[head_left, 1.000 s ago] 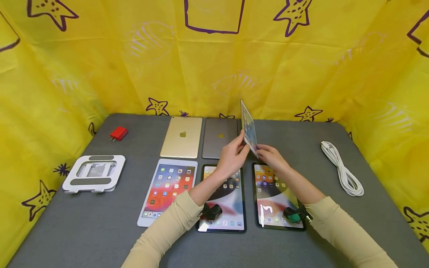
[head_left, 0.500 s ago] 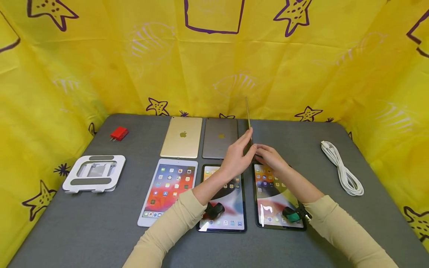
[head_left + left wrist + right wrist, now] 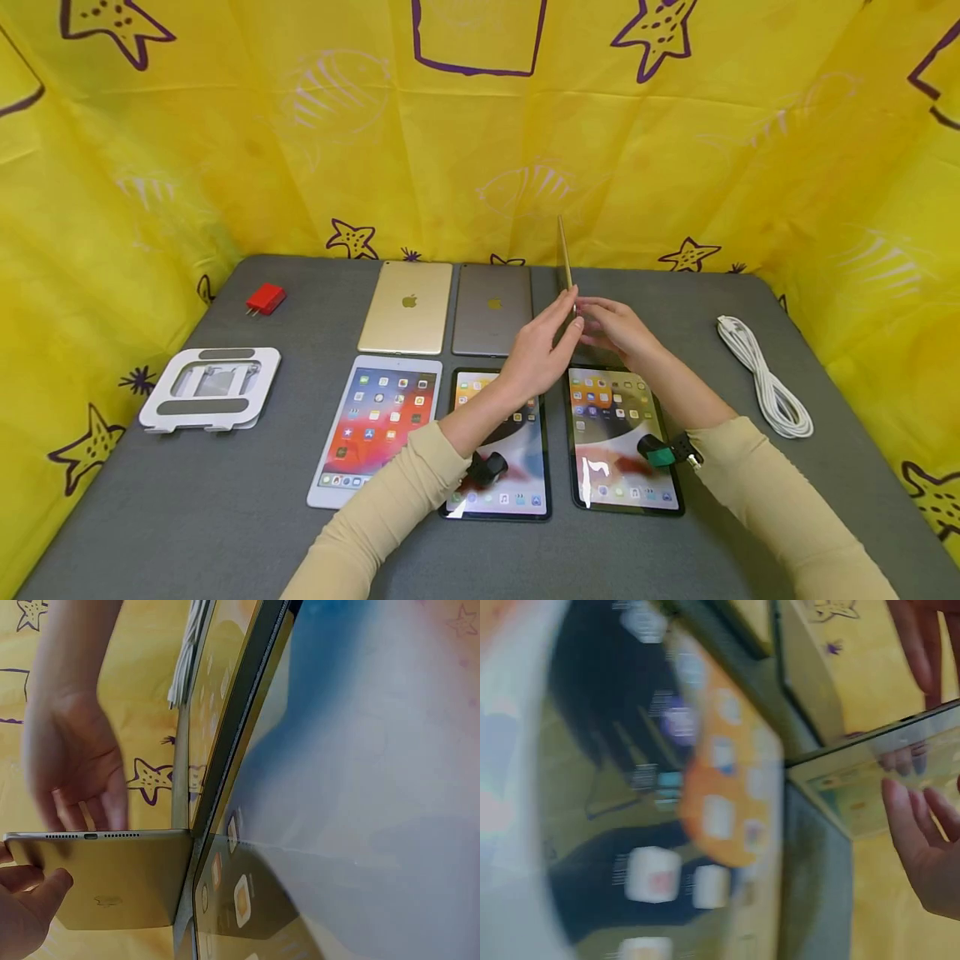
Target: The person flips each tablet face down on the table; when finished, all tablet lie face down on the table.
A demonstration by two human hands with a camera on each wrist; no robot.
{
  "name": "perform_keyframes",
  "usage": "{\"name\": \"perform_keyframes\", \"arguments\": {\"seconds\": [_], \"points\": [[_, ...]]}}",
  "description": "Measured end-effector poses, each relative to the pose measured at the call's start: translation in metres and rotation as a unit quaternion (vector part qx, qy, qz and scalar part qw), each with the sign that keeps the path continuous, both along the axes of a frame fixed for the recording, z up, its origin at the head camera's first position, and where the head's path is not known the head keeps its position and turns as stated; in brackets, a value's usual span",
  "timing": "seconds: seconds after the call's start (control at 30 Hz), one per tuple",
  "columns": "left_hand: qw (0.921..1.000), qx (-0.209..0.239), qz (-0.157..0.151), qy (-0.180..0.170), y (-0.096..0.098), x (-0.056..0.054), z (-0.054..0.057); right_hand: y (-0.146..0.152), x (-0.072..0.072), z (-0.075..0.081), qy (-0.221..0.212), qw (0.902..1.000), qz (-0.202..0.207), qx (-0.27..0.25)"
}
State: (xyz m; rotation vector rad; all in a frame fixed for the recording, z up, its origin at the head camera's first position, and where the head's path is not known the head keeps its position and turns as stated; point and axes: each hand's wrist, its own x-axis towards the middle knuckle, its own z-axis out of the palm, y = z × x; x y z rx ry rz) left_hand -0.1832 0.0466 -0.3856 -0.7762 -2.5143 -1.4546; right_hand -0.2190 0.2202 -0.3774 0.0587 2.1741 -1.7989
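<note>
Tablet (image 3: 565, 250) is tipped up just right of the gray tablet (image 3: 483, 317), nearly edge-on from the head cam, so its screen's basically hidden there. Left hand (image 3: 542, 353) pinches its near end, thumb on the back. Right hand (image 3: 624, 335) is loose beside the screen; can't tell if it's touching. Right wrist view's blurry.

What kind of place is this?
It looks like a makeshift filming or demonstration booth, though I can't be sure: a yellow curtain printed with starfish surrounds the gray table on three sides, five iPads lie in two rows, and small black devices are worn on both wrists.
</note>
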Motion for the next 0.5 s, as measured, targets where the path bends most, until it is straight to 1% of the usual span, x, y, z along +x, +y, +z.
{"name": "perform_keyframes", "arguments": {"seconds": [0.17,0.27,0.33,0.4,0.5], "points": [[1.0,0.007,-0.002,0.001,0.003,0.001,-0.001,-0.003,-0.013,0.017,0.058,0.9969,-0.049,-0.019],[0.9999,0.013,0.001,0.001,0.004,0.0,-0.003,-0.006,-0.019,0.024,0.093,0.9931,-0.067,-0.023],[0.9999,0.014,0.002,0.0,0.005,0.0,-0.004,-0.009,-0.022,0.027,0.109,0.9913,-0.071,-0.021],[0.9999,0.013,0.001,-0.001,0.005,0.0,-0.004,-0.012,-0.023,0.029,0.122,0.9904,-0.064,-0.013],[0.9999,0.01,-0.004,-0.009,0.005,0.0,-0.004,-0.015,-0.024,0.031,0.127,0.9905,-0.051,-0.008]]}}
